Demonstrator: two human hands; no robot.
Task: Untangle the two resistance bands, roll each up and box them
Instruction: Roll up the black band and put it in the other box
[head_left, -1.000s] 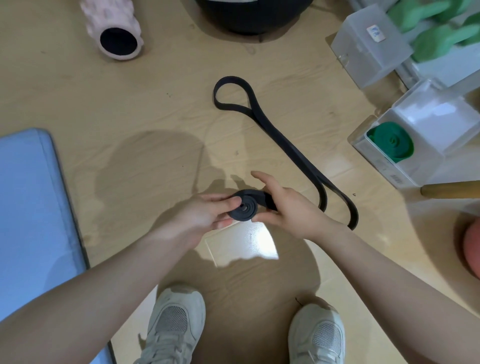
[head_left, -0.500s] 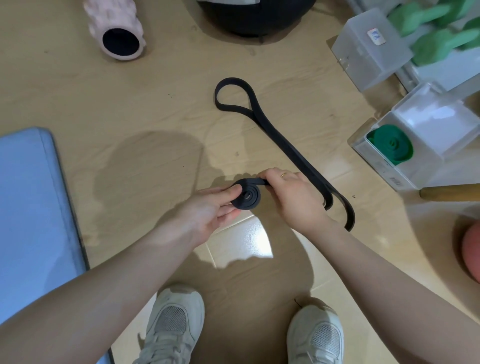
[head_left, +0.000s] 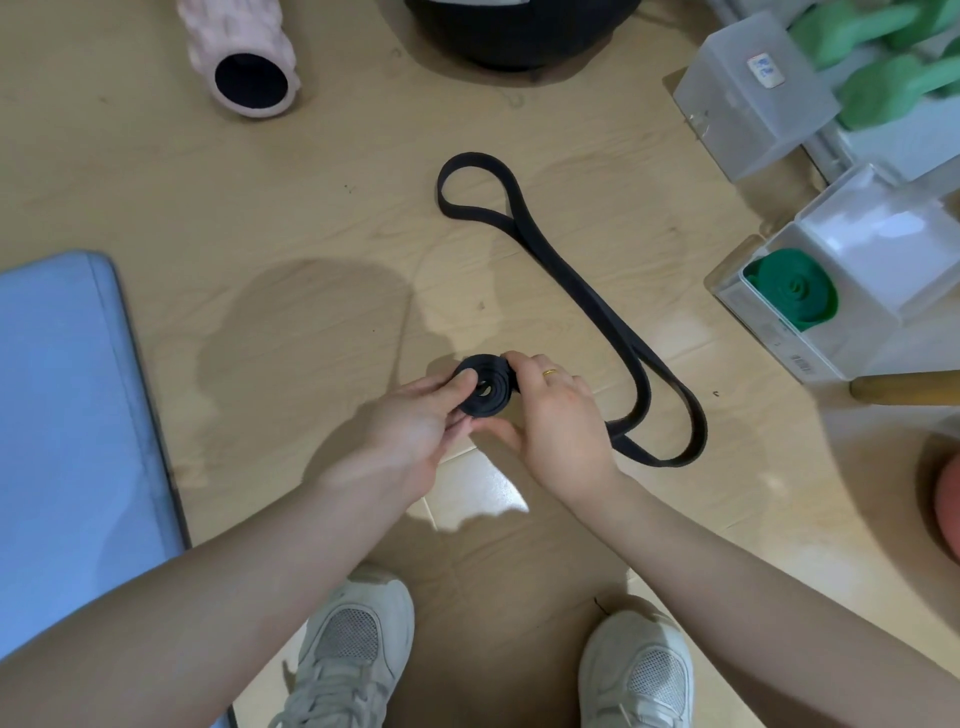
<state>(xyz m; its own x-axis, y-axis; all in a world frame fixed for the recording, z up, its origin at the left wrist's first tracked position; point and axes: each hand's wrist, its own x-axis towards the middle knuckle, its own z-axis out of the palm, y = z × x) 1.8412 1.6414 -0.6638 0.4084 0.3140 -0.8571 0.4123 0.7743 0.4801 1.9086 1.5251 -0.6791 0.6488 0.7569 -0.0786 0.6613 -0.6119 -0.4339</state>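
A black resistance band (head_left: 582, 291) lies stretched over the wooden floor, its far end forming a loop and its near end wound into a small coil (head_left: 485, 387). My left hand (head_left: 415, 431) pinches the coil from the left, thumb on its face. My right hand (head_left: 558, 421) grips it from the right, where the band leaves the coil. A green band (head_left: 795, 288), rolled up, sits inside an open clear box (head_left: 769, 332) at the right. A second clear box (head_left: 753, 98) stands closed behind it.
A blue mat (head_left: 67, 441) covers the floor at the left. A pink foam roller (head_left: 241, 52) and a black round object (head_left: 519, 31) lie at the back. Green dumbbells (head_left: 893, 78), a wooden stick (head_left: 904, 387) and a reddish ball (head_left: 948, 509) are at the right. My two shoes (head_left: 358, 649) are below.
The coil has turned between my hands and grown slightly thicker. My right hand has shifted its grip around the coil, and the band's slack near it has moved a little.
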